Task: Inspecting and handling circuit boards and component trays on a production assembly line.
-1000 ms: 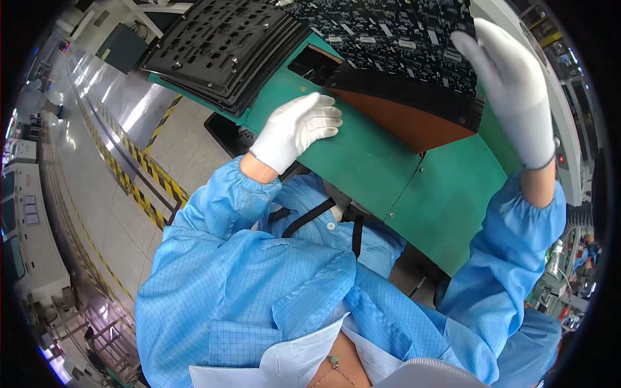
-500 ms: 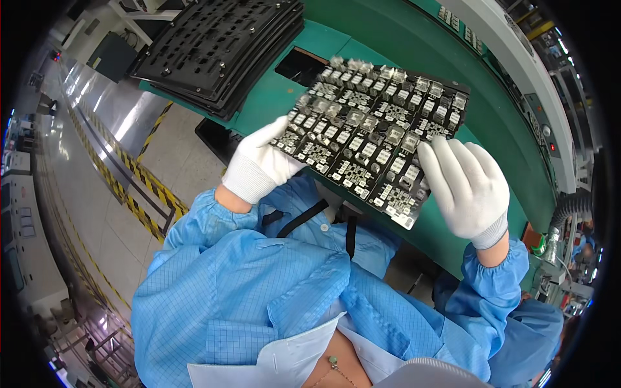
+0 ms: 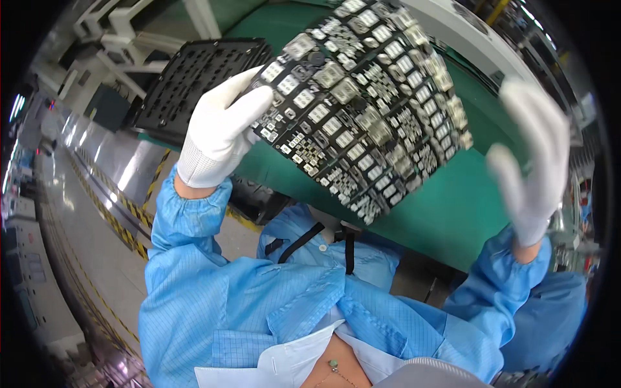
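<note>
The person's left hand (image 3: 213, 132) grips the circuit board (image 3: 356, 113) at its nine-o'clock edge, thumb on top, above the green table (image 3: 446, 226) toward one o'clock; the right hand (image 3: 535, 158), blurred, spreads open and empty at two o'clock, apart from the board.

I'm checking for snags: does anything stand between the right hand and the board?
Nothing visible does. The blurred right hand is open, apart from the board in the picture, with green bench behind the gap. The left hand grips the board's left side.
</note>
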`<move>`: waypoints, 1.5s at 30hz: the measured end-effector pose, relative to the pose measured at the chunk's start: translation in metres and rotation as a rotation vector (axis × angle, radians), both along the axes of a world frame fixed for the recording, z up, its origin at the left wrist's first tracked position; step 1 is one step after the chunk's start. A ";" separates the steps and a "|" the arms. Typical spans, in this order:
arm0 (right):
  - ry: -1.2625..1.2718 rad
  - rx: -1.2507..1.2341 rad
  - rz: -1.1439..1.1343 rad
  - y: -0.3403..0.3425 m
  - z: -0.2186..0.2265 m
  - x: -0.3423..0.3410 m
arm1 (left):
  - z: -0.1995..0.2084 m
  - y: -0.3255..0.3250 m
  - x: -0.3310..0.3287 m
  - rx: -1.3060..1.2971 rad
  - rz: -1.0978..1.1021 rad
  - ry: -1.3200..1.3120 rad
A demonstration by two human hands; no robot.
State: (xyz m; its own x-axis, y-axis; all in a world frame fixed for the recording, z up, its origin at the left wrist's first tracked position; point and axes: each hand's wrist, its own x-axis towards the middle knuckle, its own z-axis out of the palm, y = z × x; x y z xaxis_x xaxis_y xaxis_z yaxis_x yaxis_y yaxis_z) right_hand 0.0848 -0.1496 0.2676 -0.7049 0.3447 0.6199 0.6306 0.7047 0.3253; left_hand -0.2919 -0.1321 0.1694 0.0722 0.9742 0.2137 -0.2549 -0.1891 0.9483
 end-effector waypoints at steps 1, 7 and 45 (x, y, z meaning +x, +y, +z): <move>0.028 -0.008 -0.019 -0.002 0.017 -0.004 | 0.013 0.005 0.006 0.001 -0.046 0.117; -0.048 0.109 -0.084 0.009 0.038 -0.029 | 0.043 0.025 0.090 0.178 -0.440 0.359; 0.249 0.026 -1.067 0.040 -0.106 0.168 | -0.002 0.112 0.356 0.938 0.151 1.138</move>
